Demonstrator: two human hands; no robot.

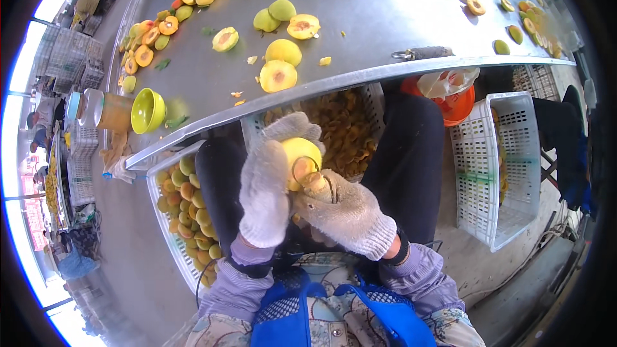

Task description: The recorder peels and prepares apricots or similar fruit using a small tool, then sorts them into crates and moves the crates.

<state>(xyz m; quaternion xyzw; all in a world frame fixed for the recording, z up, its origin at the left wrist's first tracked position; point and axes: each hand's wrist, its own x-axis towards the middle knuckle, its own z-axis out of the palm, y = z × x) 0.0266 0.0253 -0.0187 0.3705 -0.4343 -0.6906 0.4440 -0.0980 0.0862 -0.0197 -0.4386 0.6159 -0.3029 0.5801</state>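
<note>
Left hand holding a yellow fruit, right hand touching it, fingers bent, can't tell around what, crate at left.

Round yellow fruit, smooth surface, partly covered, held up between left hand and right hand.

Light is strong, with white panes blown out along the left edge (fringed in blue) and glare washing the metal table at upper right. Shade lies beneath the table at centre. Fisheye distortion bends its front edge, and black fills the corners.
</note>
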